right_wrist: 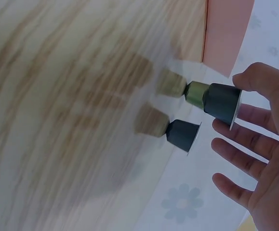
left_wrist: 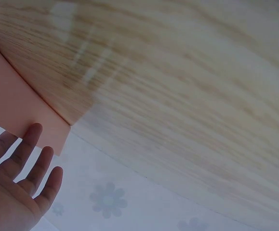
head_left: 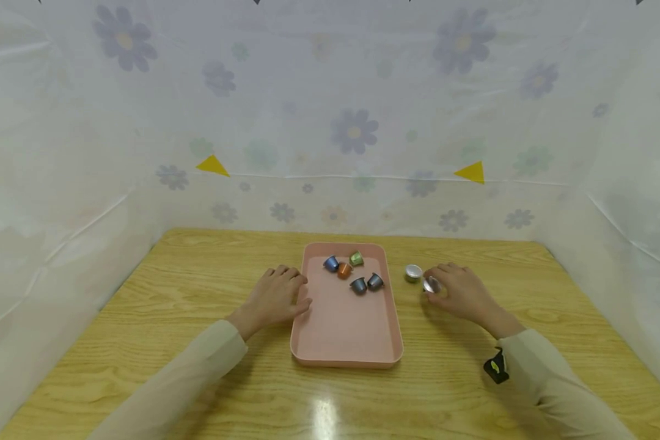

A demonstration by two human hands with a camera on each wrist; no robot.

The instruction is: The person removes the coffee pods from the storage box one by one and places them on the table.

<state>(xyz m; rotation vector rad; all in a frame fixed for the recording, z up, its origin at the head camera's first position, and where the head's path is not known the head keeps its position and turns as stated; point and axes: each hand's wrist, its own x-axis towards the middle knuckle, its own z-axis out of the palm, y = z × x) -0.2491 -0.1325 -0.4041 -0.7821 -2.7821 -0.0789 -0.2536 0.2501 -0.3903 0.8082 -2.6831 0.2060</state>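
- Sheet [head_left: 253, 91]: pale, flower-printed, stands behind and on both sides of the table; two yellow triangles [head_left: 213, 165] show on its back.
- Table [head_left: 198, 269]: wood-grained, with a glare spot near the front.
- Left sleeve [head_left: 170, 373]: pale, reaches in from the lower left.
- Left hand [head_left: 272, 297]: at the tray's left rim, fingers spread and loosely bent, thumb reaching over the edge; how firmly it touches, I cannot tell.
- Tray [head_left: 346, 330]: pink, shallow, long side running away from the person; five pods lie in its far half.
- Blue pod [head_left: 331, 264]: nearest the left wall.
- Orange pod [head_left: 344, 271]: just beside the blue one.
- Light green pod [head_left: 356, 259]: farthest back, near the orange one.
- Left grey pod [head_left: 359, 285]: nearer the person.
- Right grey pod [head_left: 375, 282]: just beside its twin, by the right wall.
- Green pod [head_left: 413, 274]: on the table right of the tray, silver lid up.
- Dark pod [right_wrist: 221, 102]: pinched between the right thumb and finger, just off the table.
- Other dark pod [right_wrist: 182, 135]: stands on the table, lid up, apart from the fingers.
- Right hand [head_left: 464, 293]: pinching the dark pod, remaining fingers apart.
- Black device [head_left: 496, 366]: beside the right sleeve [head_left: 555, 373].
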